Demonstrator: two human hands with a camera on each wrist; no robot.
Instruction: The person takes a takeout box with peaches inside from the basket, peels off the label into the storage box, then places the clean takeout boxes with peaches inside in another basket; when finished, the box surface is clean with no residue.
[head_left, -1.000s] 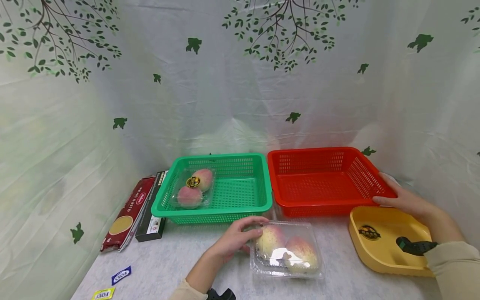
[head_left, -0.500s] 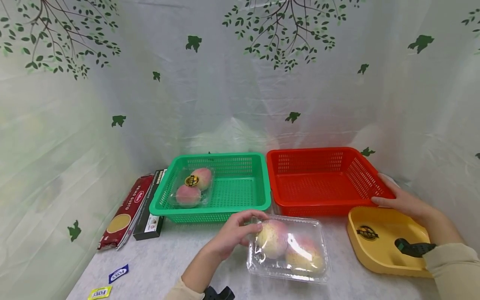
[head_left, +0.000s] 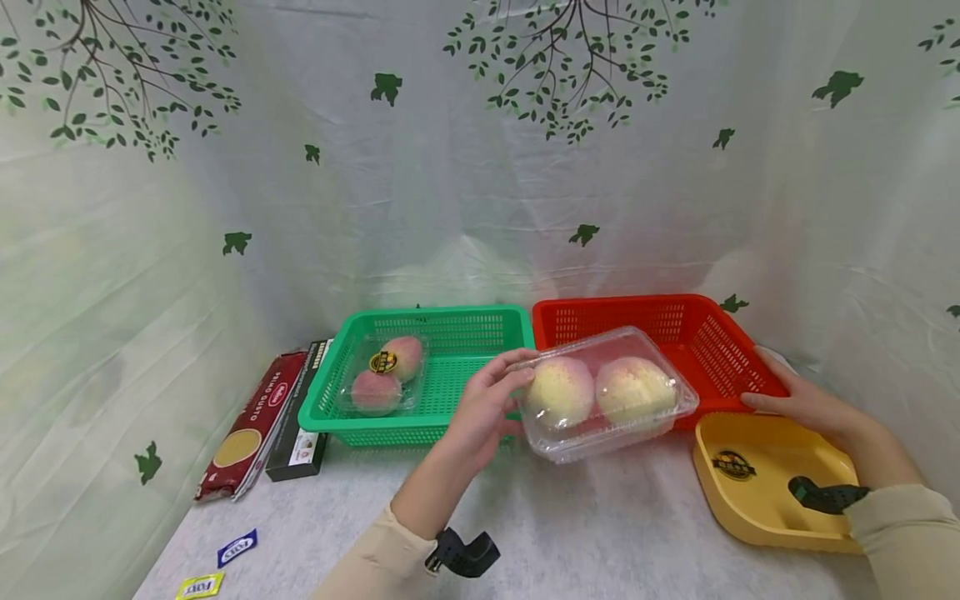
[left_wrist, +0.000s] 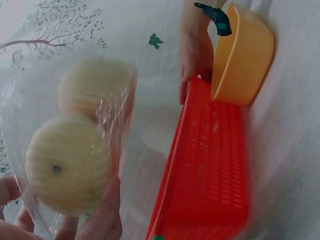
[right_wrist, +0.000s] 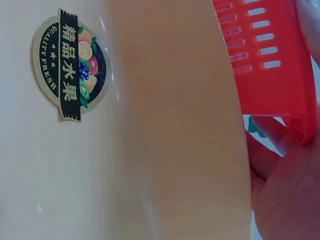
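Note:
My left hand grips the left end of a clear plastic clamshell box holding two yellow-pink peaches. The box is tilted, raised above the table, and overlaps the front of the red basket in the head view. In the left wrist view, fingers wrap around the near end of the box. My right hand holds the red basket by its front right corner, thumb at the rim and fingers outside. The right wrist view shows the hand around that red corner; part of it is cut off.
A green basket at left holds another clear box of peaches. Below my right forearm stands a yellow tray with a round black sticker. Red and black packages and two small sachets lie left.
My left hand has lifted the box of peaches off the table, up and to the right, tilting it toward the red basket. My right hand stays at the basket's corner.

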